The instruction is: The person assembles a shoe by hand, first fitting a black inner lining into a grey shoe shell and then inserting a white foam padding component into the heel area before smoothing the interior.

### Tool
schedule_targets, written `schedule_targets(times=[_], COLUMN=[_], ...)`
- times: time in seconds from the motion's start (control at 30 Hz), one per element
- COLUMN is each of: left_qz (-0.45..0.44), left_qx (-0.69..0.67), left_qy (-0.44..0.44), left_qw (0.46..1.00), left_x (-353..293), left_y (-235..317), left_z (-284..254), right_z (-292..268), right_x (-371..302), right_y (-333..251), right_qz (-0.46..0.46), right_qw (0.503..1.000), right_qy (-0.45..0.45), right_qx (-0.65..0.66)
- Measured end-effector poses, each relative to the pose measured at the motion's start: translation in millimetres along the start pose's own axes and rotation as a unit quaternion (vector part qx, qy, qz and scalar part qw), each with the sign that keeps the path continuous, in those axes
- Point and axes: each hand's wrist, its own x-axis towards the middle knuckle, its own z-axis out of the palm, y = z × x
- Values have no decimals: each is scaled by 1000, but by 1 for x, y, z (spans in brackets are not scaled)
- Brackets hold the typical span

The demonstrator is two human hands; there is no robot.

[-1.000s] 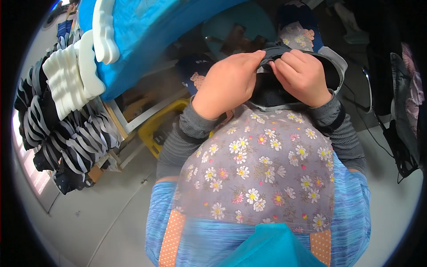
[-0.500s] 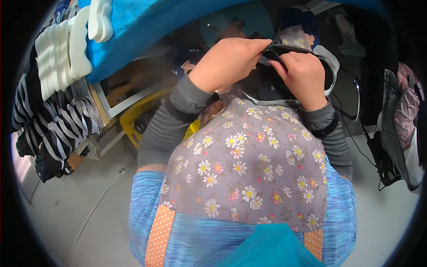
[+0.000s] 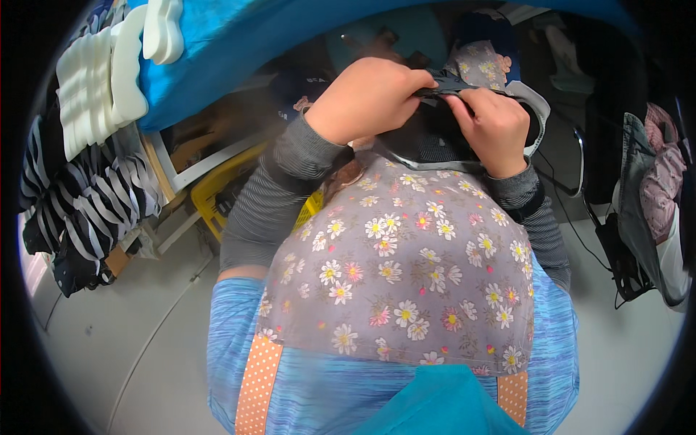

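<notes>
I hold what looks like a dark cap [image 3: 428, 141] with a pale grey edge, its opening turned up toward me above my lap. My left hand [image 3: 371, 101] pinches the black band at its far edge between thumb and fingers. Close by on the right, my right hand [image 3: 496, 129] grips the same edge, thumb on the near side and fingers curled. The band runs taut and flat between both hands. Just beyond them sits a navy cap [image 3: 487, 32] with a floral patch. A grey floral apron [image 3: 406, 268] covers my lap below the cap.
Left, white wavy foam pieces [image 3: 87, 98] lie by a blue cloth [image 3: 196, 58], above bundles of black and white strips [image 3: 109, 196]. A yellow basket [image 3: 210, 196] stands beneath the table. Fabric pieces [image 3: 656, 188] hang over a black frame at right.
My hands have shifted slightly along the cap's far edge. The band now lies flatter between them, and my right thumb has drawn up closer to the edge.
</notes>
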Motion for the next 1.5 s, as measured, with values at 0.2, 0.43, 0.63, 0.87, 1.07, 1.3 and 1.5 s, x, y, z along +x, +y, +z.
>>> schedule_targets(times=[0.2,0.43,0.63,0.87,1.07,1.3,1.5], left_qz=[27,-61,-62,-20,-34,-51,-26], left_qx=[112,-26,-35,-93,-58,33,103], left_qy=[17,-3,-34,47,66,28,-2], left_qw=[993,998,997,994,996,998,994], left_x=[15,6,1,-8,-12,-1,8], left_y=[0,-5,-9,-19,-16,-2,1], left_z=[0,2,-2,-2,0,-16,-16], right_z=[-24,-12,0,-19,-11,-5,-17], right_x=[18,3,-4,11,21,18,23], right_y=[0,1,-32,-3,-1,-5,-9], right_qz=[-46,-64,-57,9,13,16,1], right_qw=[999,991,988,1000,1000,999,1000], right_qy=[-23,-87,-134,-7,25,25,24], right_qx=[-13,-77,43,-18,-12,14,19])
